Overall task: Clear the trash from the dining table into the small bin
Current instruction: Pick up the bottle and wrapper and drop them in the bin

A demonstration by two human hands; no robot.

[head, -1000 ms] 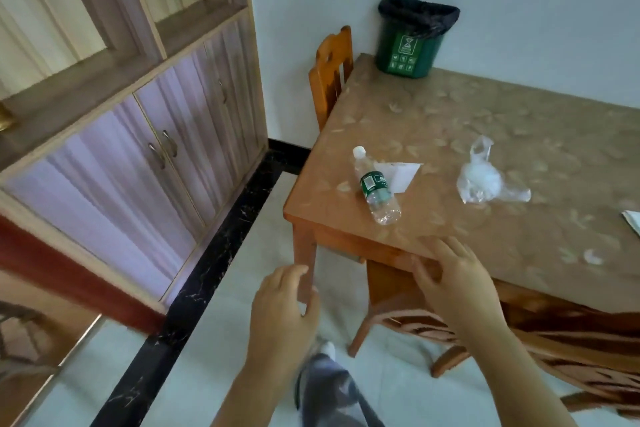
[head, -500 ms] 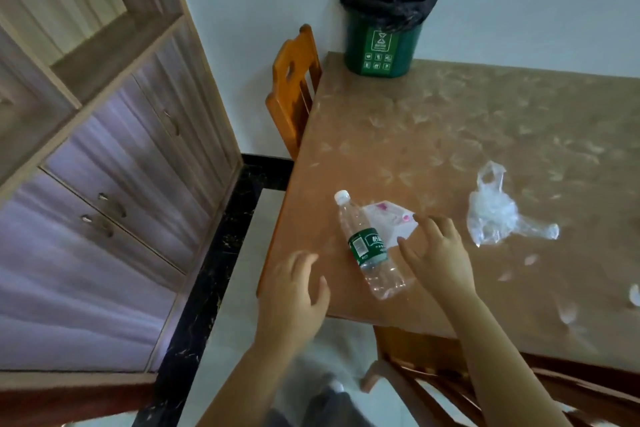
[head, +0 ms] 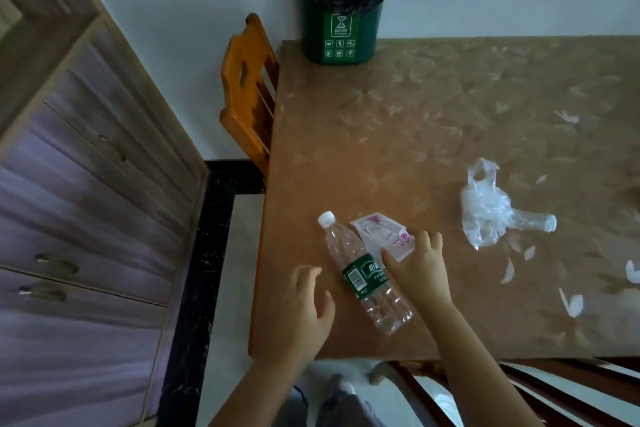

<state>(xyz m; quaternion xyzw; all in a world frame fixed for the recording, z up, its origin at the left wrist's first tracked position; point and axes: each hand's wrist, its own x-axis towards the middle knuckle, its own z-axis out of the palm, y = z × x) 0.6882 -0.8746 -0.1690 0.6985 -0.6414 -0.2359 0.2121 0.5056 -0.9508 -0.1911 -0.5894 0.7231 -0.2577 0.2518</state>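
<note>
**Now: first pickup, nothing gripped yet**

Bottle (head: pixel 363 274) lies on its side near the front-left corner of the desk (head: pixel 433 97), white wrapper (head: pixel 381 234) just beside it. Right hand (head: pixel 419 270) hovers over both, fingers (head: pixel 426 246) apart, thumb at the green label; contact unclear. Left hand (head: pixel 304 312) open beside the bottle, holding nothing. Next, by my reckoning: close round bottle, carry to bin (head: pixel 341 10) at far corner.

Wrapper (head: pixel 375 231) partly behind right hand (head: pixel 420 272)

An orange wooden chair (head: pixel 247 90) stands near the white wall (head: pixel 173 10). Left of it, a wooden cabinet (head: pixel 86 218) with purplish doors and metal handles (head: pixel 57 267) meets a black floor strip (head: pixel 204 253). A darker chair (head: pixel 429 392) shows at the lower right.
</note>
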